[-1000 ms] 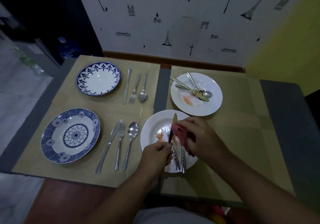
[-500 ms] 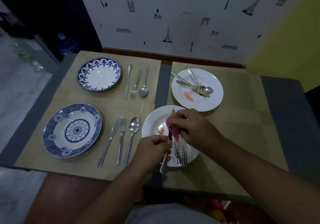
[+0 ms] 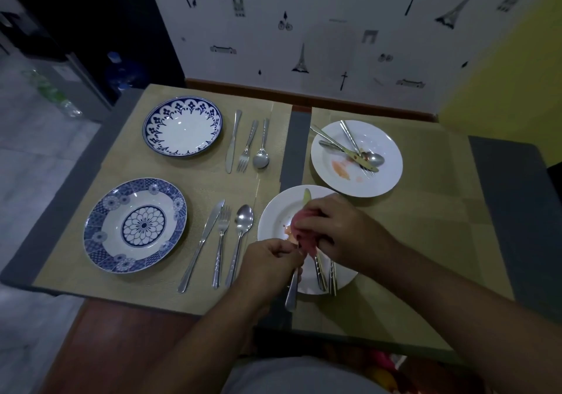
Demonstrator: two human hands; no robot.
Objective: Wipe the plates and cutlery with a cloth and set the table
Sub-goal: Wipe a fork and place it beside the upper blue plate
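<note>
The left hand (image 3: 270, 261) grips the knife (image 3: 292, 291) by its handle. The right hand (image 3: 340, 229) pinches the pink cloth (image 3: 304, 232) around the blade, above the near white plate (image 3: 275, 214).

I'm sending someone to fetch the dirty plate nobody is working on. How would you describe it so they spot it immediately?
Find the wall with tower drawings; on the right half of the table below it sit two white plates. Take the far plate. Unlike the near plate, nobody works over it, and its cutlery lies crossed beside an orange smear.
</note>
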